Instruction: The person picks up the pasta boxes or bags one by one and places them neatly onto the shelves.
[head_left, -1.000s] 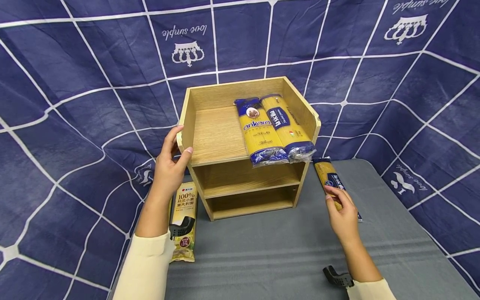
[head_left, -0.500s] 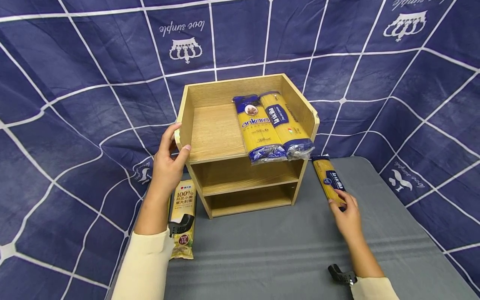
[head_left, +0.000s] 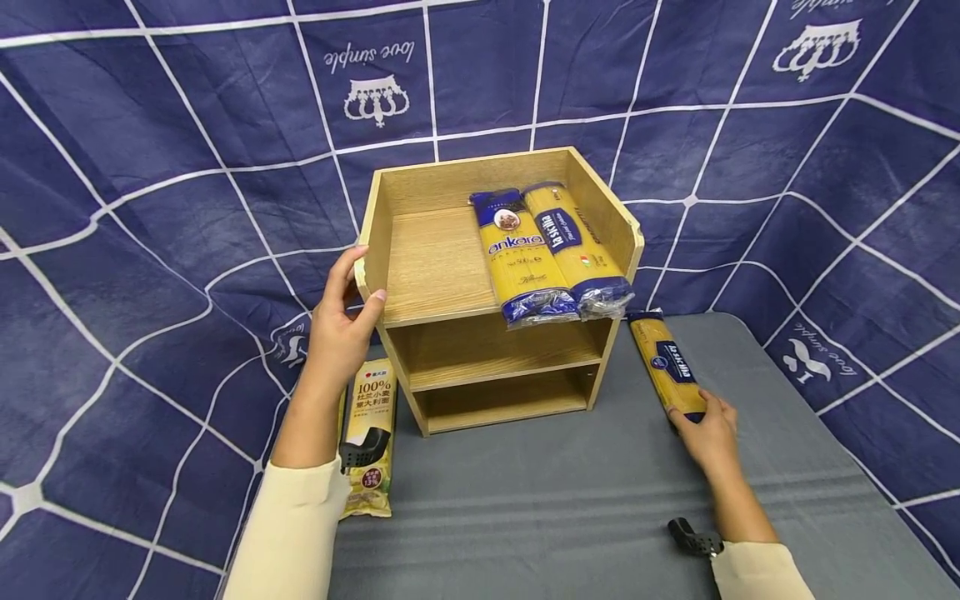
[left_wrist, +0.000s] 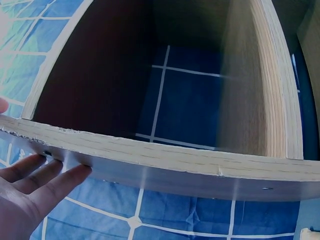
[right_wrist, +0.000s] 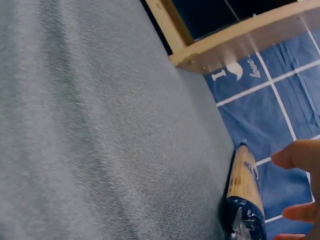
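My left hand (head_left: 341,321) grips the front left edge of a wooden shelf (head_left: 435,271), thumb inside the top and fingers along the outer side. In the left wrist view, its fingers (left_wrist: 67,180) lie against the side panel below the edge. My right hand (head_left: 707,433) is at the near end of a yellow and blue spaghetti packet (head_left: 660,354) lying on the grey surface right of the shelf. Thumb and fingers are spread over that end; the right wrist view shows them apart from the packet (right_wrist: 245,182). Its near tip is partly hidden by the hand.
On the shelf's top lie an Ankara spaghetti packet (head_left: 517,258) and a La Sicilia one (head_left: 573,242), their ends over the front edge. Yellow packets (head_left: 371,417) lie left of the shelf, partly behind my left arm. A blue checked cloth (head_left: 247,100) encloses the back and sides.
My right hand has moved along the spaghetti packet from its middle toward me to the near end. The packet stays about where it was. My left hand keeps its grip on the shelf.
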